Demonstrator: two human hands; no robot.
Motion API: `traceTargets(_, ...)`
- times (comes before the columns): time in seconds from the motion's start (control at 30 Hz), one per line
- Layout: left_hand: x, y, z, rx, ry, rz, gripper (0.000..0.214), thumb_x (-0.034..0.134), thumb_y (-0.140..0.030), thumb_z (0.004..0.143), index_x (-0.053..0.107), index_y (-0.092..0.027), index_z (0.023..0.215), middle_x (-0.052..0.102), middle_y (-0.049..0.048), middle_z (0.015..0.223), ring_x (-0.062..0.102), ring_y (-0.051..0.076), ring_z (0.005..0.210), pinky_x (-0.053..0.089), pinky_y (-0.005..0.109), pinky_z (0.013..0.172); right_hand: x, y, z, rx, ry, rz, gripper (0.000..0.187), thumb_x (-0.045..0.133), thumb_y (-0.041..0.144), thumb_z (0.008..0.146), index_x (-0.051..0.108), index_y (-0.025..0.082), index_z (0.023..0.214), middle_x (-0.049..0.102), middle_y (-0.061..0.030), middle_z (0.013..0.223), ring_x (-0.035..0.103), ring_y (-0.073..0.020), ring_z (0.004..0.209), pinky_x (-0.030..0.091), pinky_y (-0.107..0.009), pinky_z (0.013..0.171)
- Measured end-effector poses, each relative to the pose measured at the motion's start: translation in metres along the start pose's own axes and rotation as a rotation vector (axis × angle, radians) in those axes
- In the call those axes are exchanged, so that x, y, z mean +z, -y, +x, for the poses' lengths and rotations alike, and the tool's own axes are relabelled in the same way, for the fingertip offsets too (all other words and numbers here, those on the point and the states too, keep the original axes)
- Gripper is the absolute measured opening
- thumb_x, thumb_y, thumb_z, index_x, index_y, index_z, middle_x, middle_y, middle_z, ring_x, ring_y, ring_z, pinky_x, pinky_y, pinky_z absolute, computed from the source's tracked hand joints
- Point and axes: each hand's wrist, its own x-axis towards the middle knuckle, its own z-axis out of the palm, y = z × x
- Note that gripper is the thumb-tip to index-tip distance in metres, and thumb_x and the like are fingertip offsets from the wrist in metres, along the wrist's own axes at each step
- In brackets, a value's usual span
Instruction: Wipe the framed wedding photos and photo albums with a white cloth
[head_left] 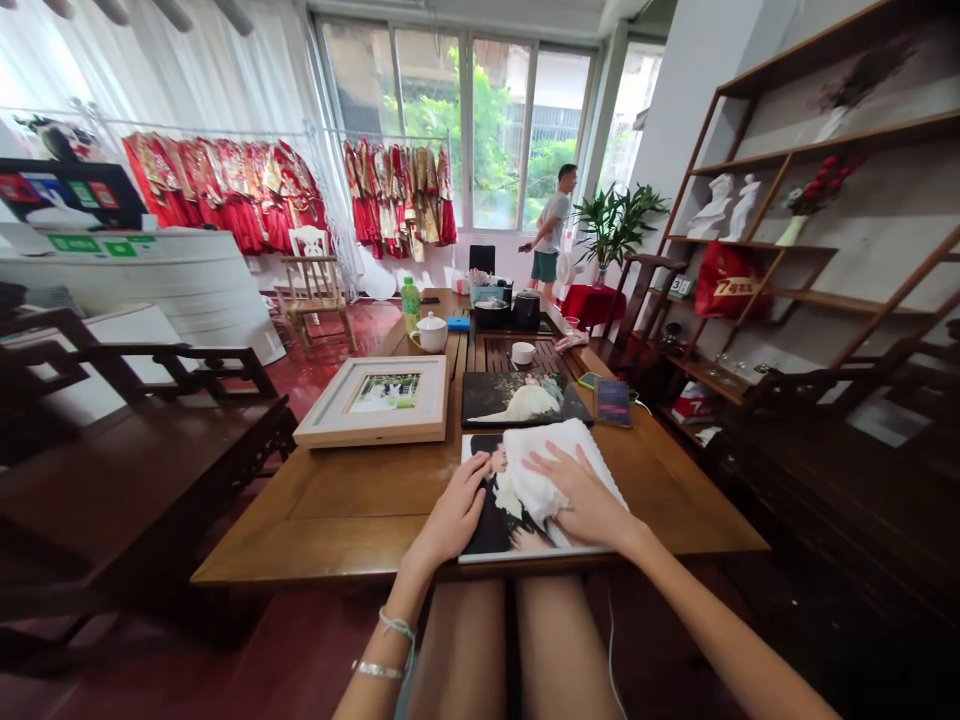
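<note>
A photo panel [510, 500] with a portrait on a dark ground lies flat at the near edge of the wooden table. My left hand [456, 508] rests on its left edge, fingers stretched out. A bunched white towel [534, 478] covers the panel's upper right part. On top of that towel my right hand [581, 492] lies flat with spread fingers, pressing it against the panel. Just beyond is a second photo panel [525, 399] showing a figure in a white dress. To the left lies a framed photo [379, 398] in a pale wide frame.
A phone [613, 402] lies right of the far panel. Farther back stand a white teapot [431, 333], a green bottle [411, 305], a small white cup [523, 353] and a dark pot [492, 312]. Dark wooden chairs flank the table [360, 525]. A person [553, 228] is near the windows.
</note>
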Motion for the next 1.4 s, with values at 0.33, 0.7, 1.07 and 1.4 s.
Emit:
traceTargets(0.33,-0.002,-0.001,0.000,0.020,-0.010,-0.038,0.043,0.033,-0.022,0.096,0.044,-0.023,0.138,0.038,0.0102,0.149,0.031,0.021,0.141,0.023,0.050,0.119,-0.017,-0.024,-0.061,-0.076,0.012,0.058,0.076,0.046,0.007,0.069,0.043,0.031,0.141,0.043,0.0000,0.147,0.023,-0.0253,0.143,0.015,-0.057,0.115)
traceTargets(0.7,-0.003,-0.006,0.000,-0.015,0.023,-0.005,0.043,0.032,-0.022,0.096,0.043,-0.020,0.138,0.037,0.0122,0.150,0.029,0.022,0.142,0.022,0.051,0.119,-0.010,-0.083,0.024,0.104,-0.135,0.084,0.072,0.048,0.008,0.067,0.048,0.021,0.138,0.047,-0.0080,0.145,0.027,-0.0297,0.141,0.014,-0.060,0.113)
traceTargets(1.07,-0.001,-0.006,0.000,-0.034,0.008,-0.026,0.041,0.034,-0.023,0.096,0.046,-0.021,0.135,0.037,0.0101,0.150,0.031,0.021,0.141,0.022,0.048,0.119,-0.012,-0.031,-0.076,0.007,-0.062,0.076,0.083,0.046,0.006,0.064,0.040,0.030,0.143,0.041,-0.0016,0.149,0.019,-0.0275,0.144,0.012,-0.061,0.114)
traceTargets(1.4,-0.003,-0.006,0.000,0.001,0.018,-0.044,0.041,0.034,-0.024,0.096,0.046,-0.022,0.135,0.039,0.0098,0.149,0.031,0.021,0.141,0.022,0.049,0.119,-0.025,-0.012,-0.051,-0.152,0.110,0.185,0.065,0.052,0.013,0.076,0.048,0.031,0.138,0.046,-0.0020,0.146,0.023,-0.0262,0.143,0.010,-0.058,0.115)
